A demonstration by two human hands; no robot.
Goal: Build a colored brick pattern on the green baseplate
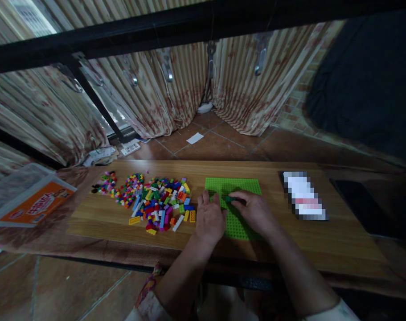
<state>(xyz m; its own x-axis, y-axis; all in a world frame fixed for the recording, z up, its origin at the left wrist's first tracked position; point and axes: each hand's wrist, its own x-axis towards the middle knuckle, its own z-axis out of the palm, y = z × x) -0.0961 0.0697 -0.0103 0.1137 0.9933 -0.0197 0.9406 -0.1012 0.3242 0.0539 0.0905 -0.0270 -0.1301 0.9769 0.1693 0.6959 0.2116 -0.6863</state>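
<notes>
Pinching dark green brick: right hand | left hand: shadowed, cannot tell grip | baseplate: partly hidden

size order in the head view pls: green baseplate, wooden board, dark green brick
1. Wooden board
2. Green baseplate
3. Dark green brick, partly hidden by the fingers of the right hand

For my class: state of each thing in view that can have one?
Green baseplate: lying flat, partly covered
Dark green brick: pinched in right hand
Left hand: palm down, at baseplate's left edge
Loose bricks: piled, scattered
Clear box: open or shut unclear
Curtains: hanging
Pixelated item: lying flat
</notes>
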